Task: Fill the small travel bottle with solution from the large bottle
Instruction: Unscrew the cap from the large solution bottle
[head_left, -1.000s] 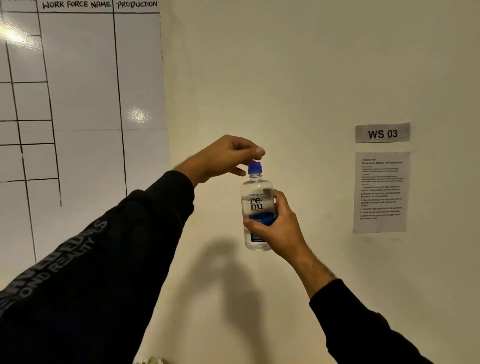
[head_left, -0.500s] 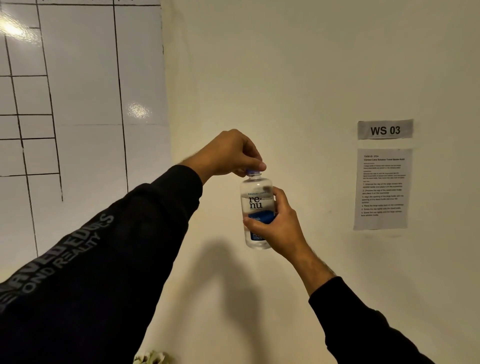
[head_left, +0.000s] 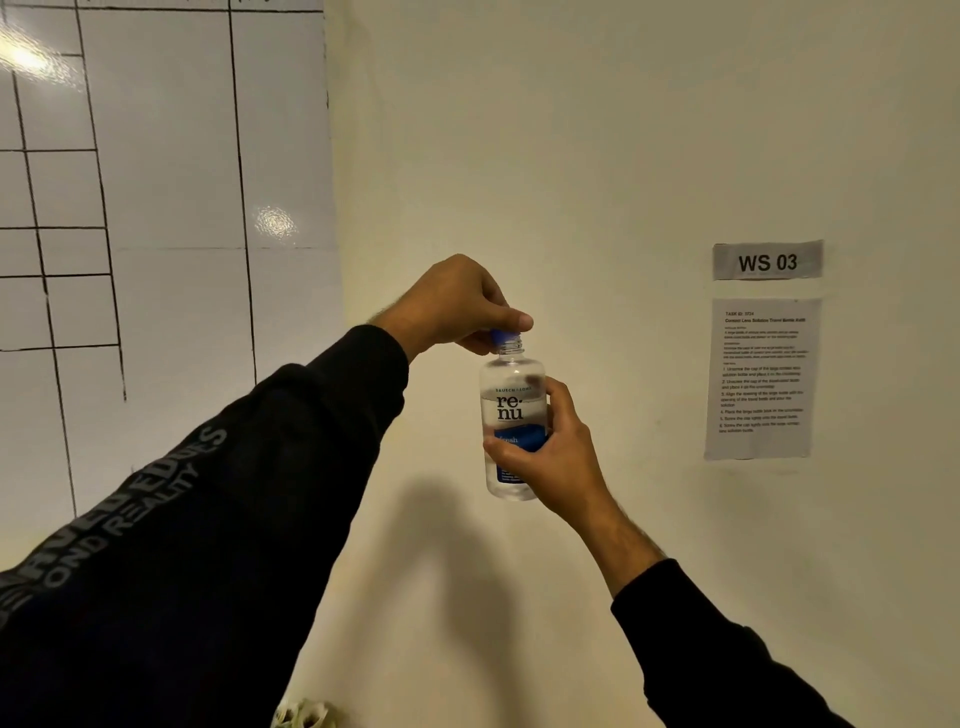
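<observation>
At the far left a glossy white board ruled with black grid lines was fixed to the cream wall, with glare spots on its surface. A black sleeve printed with grey lettering crossed the lower left and ended in the left hand, which was raised in front of the wall. Its fingers were curled down over a blue plastic screw cap — only a sliver of the cap was seen under the fingers and thumb, tilted off to the left of the neck, whose clear thread was exposed on the right. Whether the cap was touching the neck could not be told. Directly below, the clear plastic solution bottle with a white and blue "renu" label was held upright in mid-air, partly filled with clear liquid. The right hand was wrapped round the lower half of the bottle — thumb across the blue part of the label, fingers behind. To the right, a grey "WS 03" sign was stuck to the wall, with a printed instruction sheet taped just below it.
</observation>
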